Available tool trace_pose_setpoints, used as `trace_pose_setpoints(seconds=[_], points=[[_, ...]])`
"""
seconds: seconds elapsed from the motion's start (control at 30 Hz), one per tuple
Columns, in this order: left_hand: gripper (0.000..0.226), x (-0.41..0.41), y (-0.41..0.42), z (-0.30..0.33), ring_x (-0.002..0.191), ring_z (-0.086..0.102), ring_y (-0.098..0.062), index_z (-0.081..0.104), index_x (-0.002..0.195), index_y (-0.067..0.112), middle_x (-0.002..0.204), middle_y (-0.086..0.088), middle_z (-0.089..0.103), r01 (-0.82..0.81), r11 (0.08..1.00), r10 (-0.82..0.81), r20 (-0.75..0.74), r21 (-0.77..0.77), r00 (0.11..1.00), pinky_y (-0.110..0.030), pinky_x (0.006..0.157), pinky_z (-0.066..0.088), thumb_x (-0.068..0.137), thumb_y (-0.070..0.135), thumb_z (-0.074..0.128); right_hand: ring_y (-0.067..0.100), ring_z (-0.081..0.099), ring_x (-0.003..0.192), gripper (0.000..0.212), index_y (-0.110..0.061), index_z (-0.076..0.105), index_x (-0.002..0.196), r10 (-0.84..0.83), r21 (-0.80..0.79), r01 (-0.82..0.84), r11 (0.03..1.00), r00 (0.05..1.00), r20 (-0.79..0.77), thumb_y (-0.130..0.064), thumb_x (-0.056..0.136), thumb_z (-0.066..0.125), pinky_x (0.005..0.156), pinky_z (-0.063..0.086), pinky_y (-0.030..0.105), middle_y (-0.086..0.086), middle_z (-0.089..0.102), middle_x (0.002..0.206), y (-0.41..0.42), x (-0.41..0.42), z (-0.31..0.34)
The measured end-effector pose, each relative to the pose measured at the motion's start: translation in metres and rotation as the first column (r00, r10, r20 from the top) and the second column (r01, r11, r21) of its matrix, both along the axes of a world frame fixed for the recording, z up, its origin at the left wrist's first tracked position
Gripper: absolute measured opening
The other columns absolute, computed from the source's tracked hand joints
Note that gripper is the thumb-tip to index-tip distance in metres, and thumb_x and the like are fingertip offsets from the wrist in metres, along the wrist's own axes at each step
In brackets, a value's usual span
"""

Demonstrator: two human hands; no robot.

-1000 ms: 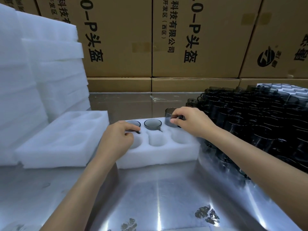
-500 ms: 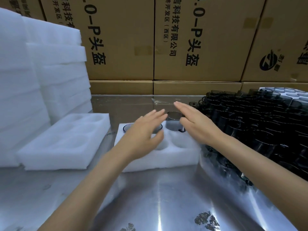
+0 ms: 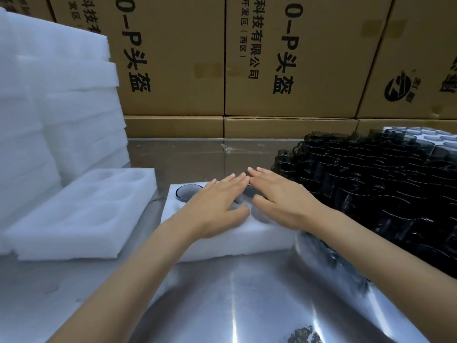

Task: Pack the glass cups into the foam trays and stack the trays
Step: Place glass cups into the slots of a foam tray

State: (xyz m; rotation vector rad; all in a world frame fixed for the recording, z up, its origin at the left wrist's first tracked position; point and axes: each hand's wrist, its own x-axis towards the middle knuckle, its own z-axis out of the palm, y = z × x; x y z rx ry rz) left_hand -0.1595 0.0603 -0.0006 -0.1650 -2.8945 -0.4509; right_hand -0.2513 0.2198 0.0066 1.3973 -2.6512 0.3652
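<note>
Both hands, left hand [image 3: 212, 209] and right hand [image 3: 279, 201], lie flat and open, gripping nothing, over the cups [image 3: 189, 191] in the foam tray [image 3: 247, 241]; press evenly, straight down.

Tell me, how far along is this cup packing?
Early on. Done: one smoky grey glass cup sits in the back row of the white foam tray. In hand: the flat left hand and right hand lie over that row, hiding other cups. Left: the dark heap of loose glass cups, the empty foam tray, and stacking.

2 bare forearms, no sleeves, no jewellery.
</note>
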Motion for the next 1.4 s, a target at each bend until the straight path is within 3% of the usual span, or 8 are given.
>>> trace_pose_setpoints(seconds=[0.1, 0.5, 0.77, 0.9, 1.03, 1.17, 1.27, 1.4], points=[[0.063, 0.001, 0.005, -0.004, 0.143, 0.003, 0.002, 0.01, 0.152, 0.025, 0.158, 0.016, 0.006, 0.012, 1.0, -0.012, 0.0, 0.022, 1.0, -0.019, 0.112, -0.001, 0.096, 0.034, 0.039, 0.003, 0.004, 0.145, 0.056, -0.023, 0.023, 0.15, -0.009, -0.02, 0.009, 1.0, 1.0, 0.03, -0.028, 0.095, 0.034, 0.113, 0.011, 0.022, -0.008, 0.011, 0.159, 0.002, 0.002, -0.004], [0.059, -0.001, 0.006, -0.004, 0.144, 0.005, -0.001, 0.017, 0.151, 0.024, 0.158, 0.011, 0.015, -0.023, 1.0, 0.023, 0.043, -0.017, 0.999, -0.028, 0.115, 0.002, 0.097, 0.038, 0.037, 0.003, 0.003, 0.145, 0.058, -0.034, 0.019, 0.149, -0.027, 0.034, 0.024, 0.999, 0.994, 0.107, -0.03, 0.093, 0.034, 0.113, 0.02, 0.034, -0.012, 0.005, 0.159, 0.002, 0.003, -0.009], [0.059, 0.002, 0.007, -0.008, 0.143, 0.011, -0.003, 0.022, 0.15, 0.023, 0.157, 0.012, 0.018, -0.035, 0.999, 0.035, -0.042, 0.0, 0.999, -0.024, 0.112, 0.006, 0.096, 0.039, 0.04, -0.003, 0.011, 0.141, 0.066, -0.03, 0.02, 0.15, -0.033, -0.333, 0.107, 0.937, 0.975, 0.221, -0.016, 0.089, 0.042, 0.112, 0.023, 0.027, -0.018, 0.014, 0.156, 0.01, 0.011, -0.034], [0.059, 0.003, 0.008, -0.007, 0.143, 0.014, -0.003, 0.022, 0.15, 0.025, 0.157, 0.012, 0.017, -0.032, 0.999, 0.032, -0.052, 0.008, 0.998, -0.024, 0.115, 0.009, 0.096, 0.039, 0.042, 0.01, 0.03, 0.137, 0.06, -0.029, 0.019, 0.149, -0.102, -0.395, 0.216, 0.893, 0.952, 0.289, -0.022, 0.093, 0.04, 0.102, 0.03, 0.031, -0.01, 0.023, 0.155, 0.011, 0.014, -0.039], [0.058, 0.004, 0.009, -0.005, 0.142, 0.016, -0.002, 0.023, 0.15, 0.027, 0.157, 0.013, 0.018, -0.029, 0.999, 0.031, -0.049, 0.032, 0.998, -0.024, 0.115, 0.012, 0.096, 0.036, 0.042, 0.019, 0.034, 0.137, 0.048, -0.025, 0.026, 0.147, -0.117, -0.451, 0.316, 0.835, 0.902, 0.417, -0.027, 0.1, 0.034, 0.107, 0.028, 0.034, -0.006, 0.035, 0.151, 0.007, 0.014, -0.036], [0.057, 0.005, 0.009, -0.005, 0.14, 0.016, 0.0, 0.022, 0.149, 0.029, 0.156, 0.015, 0.018, -0.024, 0.999, 0.025, -0.046, 0.037, 0.999, -0.024, 0.115, 0.012, 0.096, 0.036, 0.042, 0.032, 0.05, 0.116, 0.036, -0.022, 0.041, 0.137, -0.245, -0.324, 0.372, 0.87, 0.896, 0.37, -0.025, 0.101, 0.034, 0.094, 0.041, 0.04, 0.008, 0.057, 0.128, 0.005, 0.014, -0.027], [0.052, 0.007, 0.011, -0.004, 0.131, 0.034, -0.008, 0.031, 0.145, 0.029, 0.148, 0.016, 0.031, 0.009, 0.997, -0.003, -0.076, 0.076, 0.997, -0.03, 0.107, 0.031, 0.095, 0.033, 0.045, 0.033, 0.055, 0.094, 0.023, -0.018, 0.047, 0.119, -0.297, -0.251, 0.387, 0.887, 0.896, 0.331, -0.021, 0.1, 0.036, 0.079, 0.044, 0.038, 0.009, 0.064, 0.103, 0.003, 0.012, -0.02], [0.043, 0.009, 0.012, -0.003, 0.112, 0.045, -0.011, 0.045, 0.135, 0.025, 0.127, 0.012, 0.043, 0.023, 0.999, -0.018, -0.103, 0.044, 0.995, -0.029, 0.091, 0.039, 0.094, 0.037, 0.042, 0.032, 0.055, 0.092, 0.017, -0.018, 0.051, 0.109, -0.317, -0.237, 0.393, 0.888, 0.898, 0.304, -0.017, 0.098, 0.038, 0.074, 0.042, 0.036, 0.004, 0.064, 0.098, 0.003, 0.011, -0.015]])
